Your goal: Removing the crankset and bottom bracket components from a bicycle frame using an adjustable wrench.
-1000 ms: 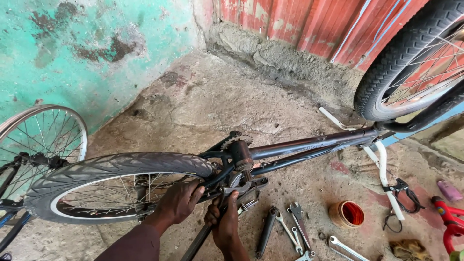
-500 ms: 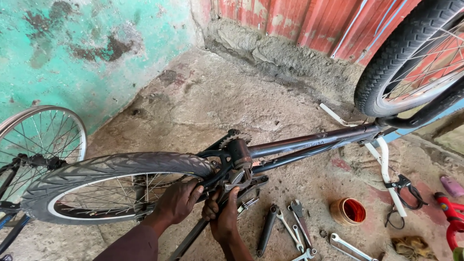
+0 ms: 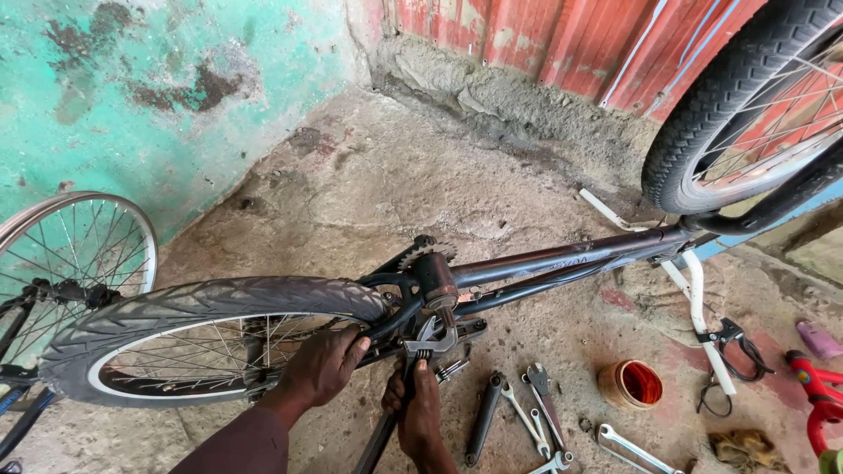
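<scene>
Low in the frame's centre, my right hand (image 3: 420, 412) has its fingers wrapped round a big wrench (image 3: 413, 369), its long axis running up to the bottom bracket (image 3: 436, 283) just above. My left hand (image 3: 320, 369), fingers curled, grips the frame beside the rear tyre (image 3: 202, 307). Since the earlier frame, both hands sit slightly lower.

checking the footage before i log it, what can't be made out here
- Head view: the wrench handle's lower end, covered by the right hand and cut by the bottom edge.
- Left hand fingertips, tucked behind the frame tube.
- Front wheel, cut by the right edge.
</scene>
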